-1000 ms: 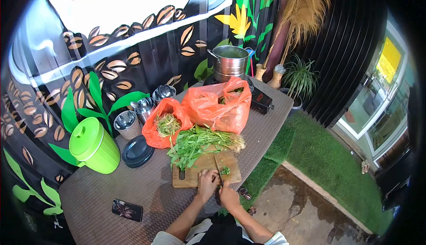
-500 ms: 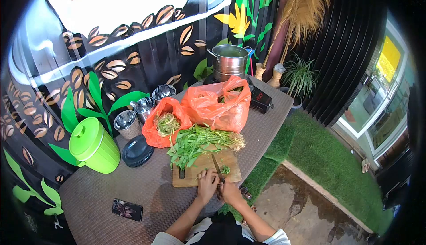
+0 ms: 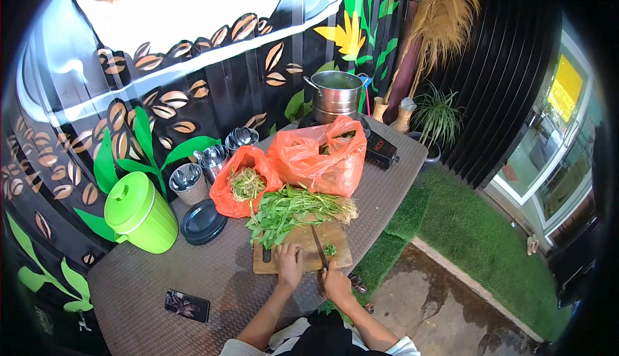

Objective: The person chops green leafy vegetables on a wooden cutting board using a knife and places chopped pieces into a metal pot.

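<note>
My right hand (image 3: 338, 284) grips the handle of a knife (image 3: 319, 243), its dark blade pointing away from me over the wooden cutting board (image 3: 303, 267). Fingers stretched forward, my left hand (image 3: 288, 266) is over the board's near left part, close to the leaf tips. A small heap of chopped greens (image 3: 330, 249) lies just right of the blade. Across the far side of the board spreads a bunch of leafy green stems (image 3: 293, 209), root ends to the right. Whether my left fingertips touch anything is hard to see.
Behind the greens stand two orange plastic bags (image 3: 316, 166), one holding trimmed stems (image 3: 245, 184). A steel pot (image 3: 337, 91) sits on a stove (image 3: 382, 153) at the back. Left are dark plates (image 3: 203, 222), utensil holders (image 3: 192, 191), a green bin (image 3: 142, 214) and a phone (image 3: 187, 306).
My left hand has moved left, away from the knife and towards the leaves, and its fingers have straightened. My right hand stays at nearly the same place with the knife.
</note>
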A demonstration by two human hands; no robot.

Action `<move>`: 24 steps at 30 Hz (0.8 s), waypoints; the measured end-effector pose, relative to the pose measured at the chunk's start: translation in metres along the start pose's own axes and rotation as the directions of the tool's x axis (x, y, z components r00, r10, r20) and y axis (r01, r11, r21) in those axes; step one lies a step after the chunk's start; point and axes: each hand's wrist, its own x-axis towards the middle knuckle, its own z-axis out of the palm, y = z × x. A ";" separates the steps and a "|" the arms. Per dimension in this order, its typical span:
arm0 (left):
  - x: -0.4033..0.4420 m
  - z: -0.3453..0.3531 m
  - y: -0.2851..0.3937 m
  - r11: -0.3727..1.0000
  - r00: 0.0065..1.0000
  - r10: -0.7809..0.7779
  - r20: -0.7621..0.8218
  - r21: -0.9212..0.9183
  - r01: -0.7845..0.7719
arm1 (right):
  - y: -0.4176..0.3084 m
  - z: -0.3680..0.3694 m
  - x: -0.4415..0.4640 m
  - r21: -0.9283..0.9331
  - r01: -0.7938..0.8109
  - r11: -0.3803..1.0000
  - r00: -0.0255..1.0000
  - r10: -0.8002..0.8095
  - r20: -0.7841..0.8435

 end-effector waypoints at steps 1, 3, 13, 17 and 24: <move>0.002 -0.003 -0.003 0.999 1.000 0.004 -0.022 0.040 -0.003 | 0.000 -0.001 0.000 0.016 -0.014 1.000 1.000 0.013 0.022; 0.004 -0.006 -0.014 0.996 0.999 0.005 -0.047 0.084 -0.001 | 0.005 -0.004 0.002 0.034 0.011 0.999 0.999 -0.013 0.031; 0.006 0.032 -0.026 0.721 0.929 -0.264 0.260 -0.587 0.369 | 0.007 -0.016 -0.007 0.077 0.110 0.991 0.994 -0.112 0.020; 0.006 0.014 -0.002 0.269 0.797 -0.434 0.421 -0.783 0.560 | 0.006 -0.015 -0.007 0.101 0.052 0.994 0.997 -0.058 0.056; 0.000 0.004 -0.014 0.904 0.928 -0.296 0.228 -0.248 0.349 | 0.007 -0.021 -0.005 0.080 0.012 0.997 0.993 -0.022 0.117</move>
